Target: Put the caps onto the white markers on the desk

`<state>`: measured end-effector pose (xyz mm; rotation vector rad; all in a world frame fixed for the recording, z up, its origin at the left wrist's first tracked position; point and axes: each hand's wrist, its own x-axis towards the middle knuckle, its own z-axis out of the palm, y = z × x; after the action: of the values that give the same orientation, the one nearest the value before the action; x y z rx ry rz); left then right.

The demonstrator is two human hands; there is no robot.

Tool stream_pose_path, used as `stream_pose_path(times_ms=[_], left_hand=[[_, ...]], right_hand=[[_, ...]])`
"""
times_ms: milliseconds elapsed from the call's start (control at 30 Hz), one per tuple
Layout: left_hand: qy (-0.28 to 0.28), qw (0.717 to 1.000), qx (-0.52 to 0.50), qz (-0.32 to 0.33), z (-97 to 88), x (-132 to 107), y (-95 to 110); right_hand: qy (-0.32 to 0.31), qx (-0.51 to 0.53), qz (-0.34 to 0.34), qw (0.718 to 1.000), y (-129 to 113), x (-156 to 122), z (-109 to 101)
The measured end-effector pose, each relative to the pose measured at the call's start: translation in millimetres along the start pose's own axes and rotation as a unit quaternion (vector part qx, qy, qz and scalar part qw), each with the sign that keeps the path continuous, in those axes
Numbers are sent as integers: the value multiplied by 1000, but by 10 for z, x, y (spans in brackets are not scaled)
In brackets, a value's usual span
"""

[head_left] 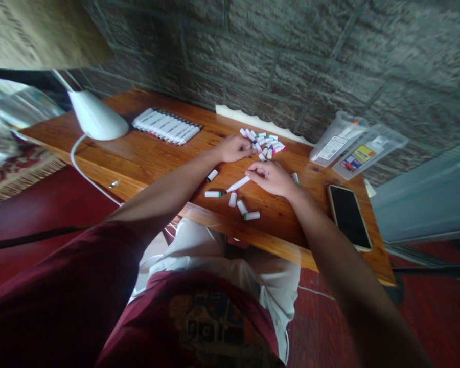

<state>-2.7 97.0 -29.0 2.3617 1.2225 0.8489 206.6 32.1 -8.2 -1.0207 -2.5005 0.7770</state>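
Fingers bent, my left hand (pixel 235 148) rests at the near left edge of a pile of white marker caps (pixel 266 143) with coloured ends. Whatever its fingertips pinch is hidden among the caps. My right hand (pixel 270 178) is closed on the rear end of a white uncapped marker (pixel 237 185), whose dark tip points left toward the desk's front edge. Close to that tip lie a green-ended cap (pixel 213 194) and a pink-ended cap (pixel 233 199). A black-ended cap (pixel 212 176) sits under my left forearm. Two more caps (pixel 252 216) are nearer the desk edge.
A row of white markers (pixel 166 125) lies at the back left beside a white lamp base (pixel 99 120). Two clear plastic boxes (pixel 362 153) stand at the back right. A phone (pixel 349 216) lies on the wooden desk (pixel 153 166) right of my forearm. Behind rises a brick wall.
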Motion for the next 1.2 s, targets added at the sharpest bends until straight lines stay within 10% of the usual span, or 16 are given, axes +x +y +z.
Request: stream_pose_path(times_ms=[1200], left_hand=[[-115,975,174,-77,-134,-36,370]], right_hand=[[-12,-120,12,993,-207,-54,-104]])
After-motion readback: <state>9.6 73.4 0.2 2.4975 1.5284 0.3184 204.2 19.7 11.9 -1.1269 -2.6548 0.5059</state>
